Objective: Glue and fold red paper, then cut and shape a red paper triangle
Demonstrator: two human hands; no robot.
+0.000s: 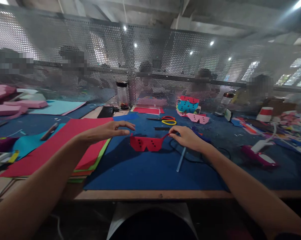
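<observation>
A red foam cut-out shaped like glasses (145, 143) with small black dots lies on the blue mat (150, 173) in front of me. My right hand (188, 137) pinches its right tip, fingers closed on it. My left hand (107, 130) hovers just left of the cut-out, fingers loosely spread and curved, thumb near its left edge, holding nothing. A pale blue stick (181, 159) lies on the mat below my right hand.
A stack of red, green and orange foam sheets (65, 146) sits to the left. Scissors with red and yellow handles (168, 120), finished pink and teal cut-outs (190, 111), a jar (122, 95), a glue gun (259, 155) with its cord, and a perforated screen (150, 63) with people behind it.
</observation>
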